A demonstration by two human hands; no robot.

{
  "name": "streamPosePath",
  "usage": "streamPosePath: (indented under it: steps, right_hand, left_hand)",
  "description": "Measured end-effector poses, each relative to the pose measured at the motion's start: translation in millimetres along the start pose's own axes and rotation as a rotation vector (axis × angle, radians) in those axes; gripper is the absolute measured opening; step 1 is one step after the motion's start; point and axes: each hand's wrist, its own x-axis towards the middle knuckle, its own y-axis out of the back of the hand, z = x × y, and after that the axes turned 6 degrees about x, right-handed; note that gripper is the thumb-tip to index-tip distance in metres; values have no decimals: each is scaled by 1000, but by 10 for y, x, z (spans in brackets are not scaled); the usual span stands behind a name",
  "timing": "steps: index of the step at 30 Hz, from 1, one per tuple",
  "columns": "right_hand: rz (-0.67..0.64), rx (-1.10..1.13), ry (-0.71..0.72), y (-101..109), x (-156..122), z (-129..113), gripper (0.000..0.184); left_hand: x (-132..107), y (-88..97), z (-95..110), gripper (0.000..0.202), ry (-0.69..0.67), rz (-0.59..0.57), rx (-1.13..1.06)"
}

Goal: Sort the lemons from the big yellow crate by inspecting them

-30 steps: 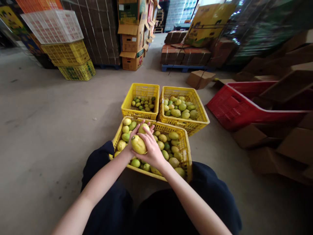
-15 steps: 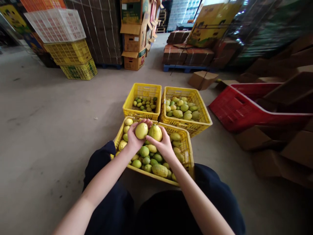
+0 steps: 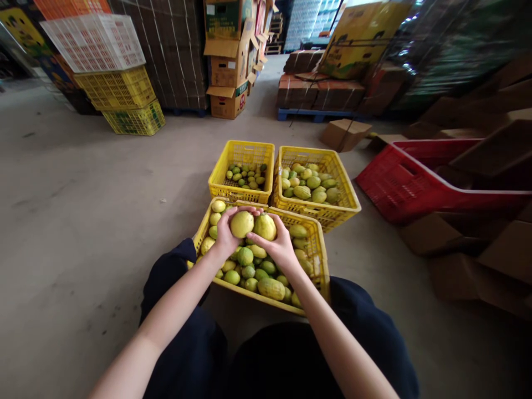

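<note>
My left hand (image 3: 228, 234) is cupped around a smooth, yellow, lemon-like fruit (image 3: 241, 224). In my right hand (image 3: 281, 244) is a second lemon-like fruit (image 3: 265, 227), greener and slightly bumpy, gripped between thumb and fingers. Both fruits are side by side, just above the near yellow crate (image 3: 321, 255). Beneath my hands, that crate holds many green and yellow fruits, among them a long ridged one (image 3: 271, 288) close to its near edge. My hands and forearms hide part of the contents.
Behind the near crate stand two more yellow crates: the left one (image 3: 215, 176) with small greenish fruits, the right one (image 3: 351, 195) with larger ones. A red crate (image 3: 384, 183) with cardboard is at right. Stacked crates (image 3: 118, 88) and cartons (image 3: 226, 72) stand farther back.
The fingers of my left hand have curled a little, and its fruit has turned slightly. The right hand's fruit has also rotated a bit; both hands stay in nearly the same place.
</note>
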Motion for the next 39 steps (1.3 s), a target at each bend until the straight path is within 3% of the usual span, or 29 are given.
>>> streamPosePath:
  steps: [14, 26, 29, 33, 36, 39]
  right_hand:
    - [-143, -150, 249, 38, -24, -41, 47]
    - [-125, -111, 215, 12, -36, -38, 45]
    - [-109, -96, 190, 3, -38, -43, 44]
    - [-51, -66, 97, -46, -44, -15, 42]
    - [95, 78, -67, -109, -44, 20, 39]
    - [212, 371, -290, -154, -19, 18, 42]
  left_hand:
    - [-17, 56, 63, 35, -69, -82, 56]
    - [-15, 28, 84, 33, -54, -30, 2]
    - [7, 15, 75, 29, -17, 26, -64]
    - [52, 4, 40, 24, 98, 195, -228]
    - [68, -14, 17, 22, 177, 226, -311]
    - [59, -38, 15, 27, 235, 208, -359]
